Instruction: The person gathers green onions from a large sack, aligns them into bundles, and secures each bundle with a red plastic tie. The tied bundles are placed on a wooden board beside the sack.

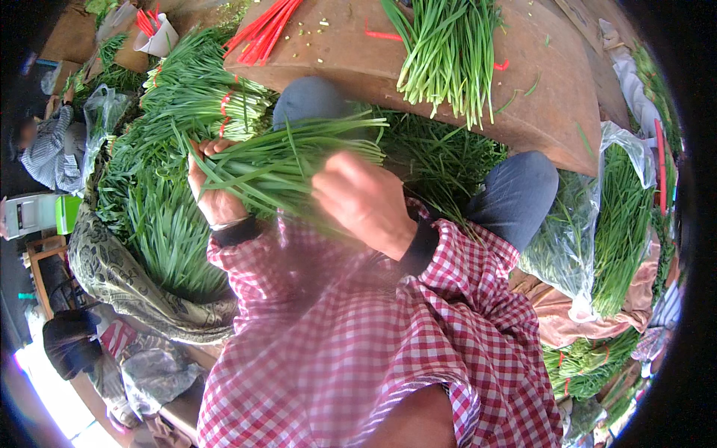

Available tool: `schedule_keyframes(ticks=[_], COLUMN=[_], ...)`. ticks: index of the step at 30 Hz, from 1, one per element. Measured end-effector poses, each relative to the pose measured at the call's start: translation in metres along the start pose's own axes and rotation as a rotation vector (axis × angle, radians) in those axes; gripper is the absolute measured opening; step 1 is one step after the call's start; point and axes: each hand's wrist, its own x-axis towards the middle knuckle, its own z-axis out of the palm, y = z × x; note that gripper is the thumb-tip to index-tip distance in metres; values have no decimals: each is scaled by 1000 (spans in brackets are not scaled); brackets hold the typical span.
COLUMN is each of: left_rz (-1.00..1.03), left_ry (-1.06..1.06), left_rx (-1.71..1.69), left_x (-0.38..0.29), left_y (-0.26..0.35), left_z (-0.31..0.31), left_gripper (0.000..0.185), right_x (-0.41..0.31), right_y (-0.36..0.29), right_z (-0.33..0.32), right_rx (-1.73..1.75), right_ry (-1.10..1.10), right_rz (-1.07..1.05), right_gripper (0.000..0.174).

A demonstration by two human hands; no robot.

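My left hand (215,187) is closed around the leafy end of a bunch of long green garlic chives (280,159), held across my lap with the cut stems towards the right. My right hand (361,201) is over the bunch near the stem end; it is blurred, and I cannot tell whether its fingers grip any leaves. A loose pile of chives (448,67) lies on the brown board (538,112) beyond my knees, stems towards me. Red ties (263,31) are heaped at the board's left end, with a bent red tie (383,36) near the middle.
Chive bundles with red ties (235,106) are stacked at left, above a patterned cloth (140,302). A white cup (157,38) holds more red ties. At right, chives (622,235) lie beside clear plastic (566,246). Another person (53,148) sits at far left. Loose leaves lie below the board.
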Motion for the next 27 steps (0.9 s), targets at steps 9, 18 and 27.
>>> schedule_keyframes(ticks=[9, 18, 27], left_rz=[-75, 149, 108], left_ry=[180, 261, 277], left_rx=[11, 347, 402], left_x=[16, 24, 17], left_y=[27, 45, 18], left_z=[-37, -67, -51], left_gripper=[26, 14, 22], right_x=[-54, -72, -29], right_y=[81, 51, 37], right_z=[-50, -81, 7], right_rx=[-282, -233, 1445], right_ry=[5, -296, -272], right_rz=[230, 392, 889], right_gripper=[11, 24, 45])
